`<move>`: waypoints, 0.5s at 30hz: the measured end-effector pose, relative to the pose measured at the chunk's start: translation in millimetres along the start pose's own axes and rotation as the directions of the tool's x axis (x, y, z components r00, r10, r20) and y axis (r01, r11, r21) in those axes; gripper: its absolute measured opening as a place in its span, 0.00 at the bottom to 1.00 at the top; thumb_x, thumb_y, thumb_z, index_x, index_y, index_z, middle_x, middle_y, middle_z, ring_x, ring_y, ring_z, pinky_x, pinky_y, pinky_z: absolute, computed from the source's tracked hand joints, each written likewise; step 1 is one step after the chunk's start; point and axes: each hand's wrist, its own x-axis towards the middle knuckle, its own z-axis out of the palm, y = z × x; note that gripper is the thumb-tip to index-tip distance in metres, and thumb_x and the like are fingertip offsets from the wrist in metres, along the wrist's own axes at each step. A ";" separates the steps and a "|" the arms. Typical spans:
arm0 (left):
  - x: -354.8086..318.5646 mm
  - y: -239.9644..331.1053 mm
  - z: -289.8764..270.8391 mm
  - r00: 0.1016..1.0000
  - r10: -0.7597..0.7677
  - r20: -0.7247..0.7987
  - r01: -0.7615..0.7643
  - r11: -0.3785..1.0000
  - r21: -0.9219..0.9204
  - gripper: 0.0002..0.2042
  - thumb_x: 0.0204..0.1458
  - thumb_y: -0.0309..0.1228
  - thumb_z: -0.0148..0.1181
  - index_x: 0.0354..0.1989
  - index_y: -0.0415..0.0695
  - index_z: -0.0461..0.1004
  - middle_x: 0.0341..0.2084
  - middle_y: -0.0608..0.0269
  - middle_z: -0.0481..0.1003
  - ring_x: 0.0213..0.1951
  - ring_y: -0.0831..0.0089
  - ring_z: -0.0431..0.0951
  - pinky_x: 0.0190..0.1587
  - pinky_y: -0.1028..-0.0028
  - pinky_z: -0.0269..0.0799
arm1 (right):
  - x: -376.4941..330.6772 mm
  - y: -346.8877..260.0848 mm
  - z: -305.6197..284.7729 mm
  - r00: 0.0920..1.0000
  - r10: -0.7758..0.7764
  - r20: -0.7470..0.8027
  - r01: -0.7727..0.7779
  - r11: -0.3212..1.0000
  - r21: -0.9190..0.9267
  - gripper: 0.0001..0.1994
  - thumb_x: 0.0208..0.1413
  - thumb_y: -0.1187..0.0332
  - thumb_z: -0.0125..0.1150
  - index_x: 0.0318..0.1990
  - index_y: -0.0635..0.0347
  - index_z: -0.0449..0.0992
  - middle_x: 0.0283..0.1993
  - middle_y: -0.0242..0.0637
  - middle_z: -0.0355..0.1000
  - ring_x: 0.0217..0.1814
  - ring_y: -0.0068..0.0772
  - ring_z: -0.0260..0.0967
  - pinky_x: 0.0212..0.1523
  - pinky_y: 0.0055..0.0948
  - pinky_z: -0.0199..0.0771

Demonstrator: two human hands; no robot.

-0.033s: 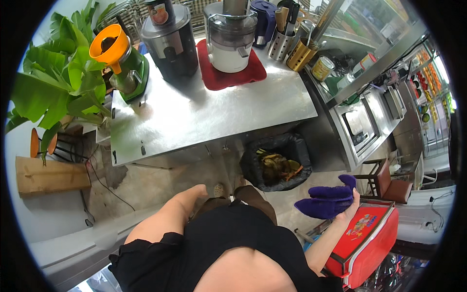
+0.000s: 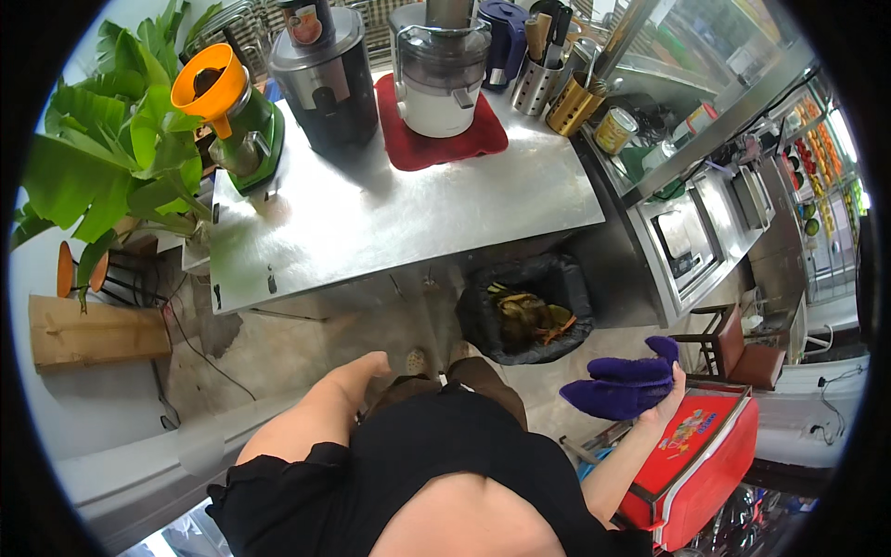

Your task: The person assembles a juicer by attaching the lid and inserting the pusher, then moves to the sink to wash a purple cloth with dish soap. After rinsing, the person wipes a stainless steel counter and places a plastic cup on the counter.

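Observation:
Out to the right, my right hand grips a folded purple cloth, whose layers hang to the left of my fingers. The cloth is beside the black-lined bin, which has fruit or vegetable peelings in it. My left hand is low in front of my body, below the near edge of the steel table. Its fingers do not show clearly, and I see nothing held in it.
On the table stand a white juicer on a red cloth, a dark grey appliance and a green machine with an orange funnel. Utensil holders stand at the back right. A red cooler box is by my right forearm.

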 end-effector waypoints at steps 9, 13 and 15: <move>-36.4 43.8 -17.2 0.962 -0.218 -0.164 0.152 0.927 -0.342 0.13 0.42 0.36 0.57 0.34 0.43 0.77 0.31 0.54 0.76 0.35 0.59 0.76 0.39 0.65 0.71 | -8.6 -57.7 -83.3 0.997 -0.060 -0.047 0.063 0.995 0.074 0.12 0.47 0.63 0.56 0.36 0.61 0.71 0.33 0.38 0.73 0.35 0.35 0.72 0.41 0.37 0.73; -26.5 119.9 -25.8 0.991 -0.012 -0.135 0.013 1.000 0.001 0.14 0.41 0.36 0.53 0.33 0.42 0.77 0.34 0.50 0.75 0.38 0.55 0.75 0.41 0.64 0.70 | -19.9 -87.7 -149.2 0.987 -0.117 -0.111 0.129 0.986 0.106 0.14 0.48 0.62 0.56 0.39 0.61 0.71 0.33 0.37 0.72 0.35 0.34 0.71 0.40 0.34 0.72; -9.4 175.0 -25.0 0.993 -0.023 -0.120 0.023 1.000 -0.005 0.13 0.40 0.35 0.52 0.31 0.42 0.77 0.34 0.49 0.75 0.37 0.55 0.75 0.40 0.64 0.71 | -29.4 -104.2 -188.7 0.971 -0.176 -0.160 0.190 0.979 0.077 0.15 0.48 0.62 0.56 0.39 0.62 0.71 0.33 0.37 0.72 0.35 0.34 0.71 0.40 0.34 0.72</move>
